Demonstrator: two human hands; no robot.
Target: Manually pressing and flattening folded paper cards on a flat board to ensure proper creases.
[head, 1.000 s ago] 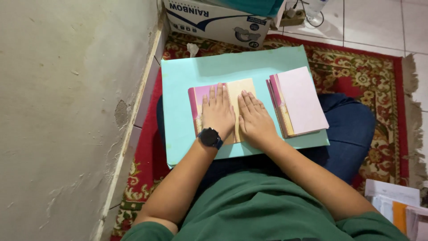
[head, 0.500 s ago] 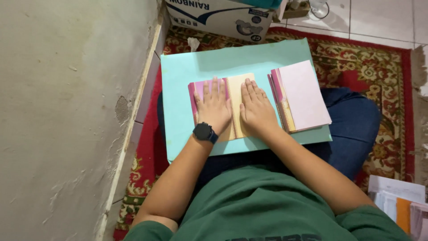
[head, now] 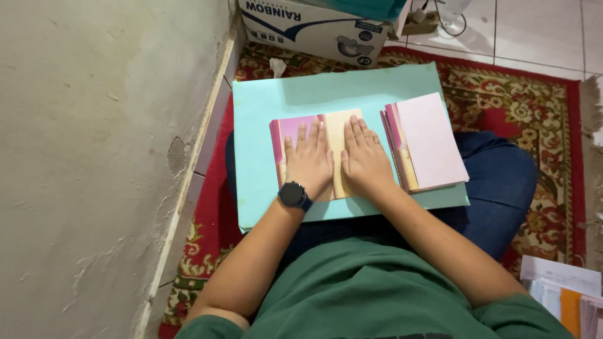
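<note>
Neither grip is closed on anything: the left hand [head: 309,164] and the right hand [head: 363,157] both lie flat, palms down and fingers spread, side by side and almost touching, pressing on a folded paper sheet [head: 317,154] that shows pink on the left and cream at the centre. A dark watch [head: 293,194] sits on the left wrist. The sheet lies on a pale turquoise board [head: 264,144] that rests across the person's lap, over blue trousers [head: 502,188], and serves as the counter here. By my judgement, the fold in this sheet is made and is being pressed flat; the crease seems to run just between the two hands.

Just right of the right hand, on the same board, lies a stack of pale pink sheets [head: 430,141] with pink and cream edges showing along its left side; whether these are finished or waiting I cannot tell. More papers [head: 559,292] lie on the floor at the lower right. Beyond the board, a red patterned rug [head: 534,107] covers the floor, and a cardboard box [head: 317,28] stands by the wall.
</note>
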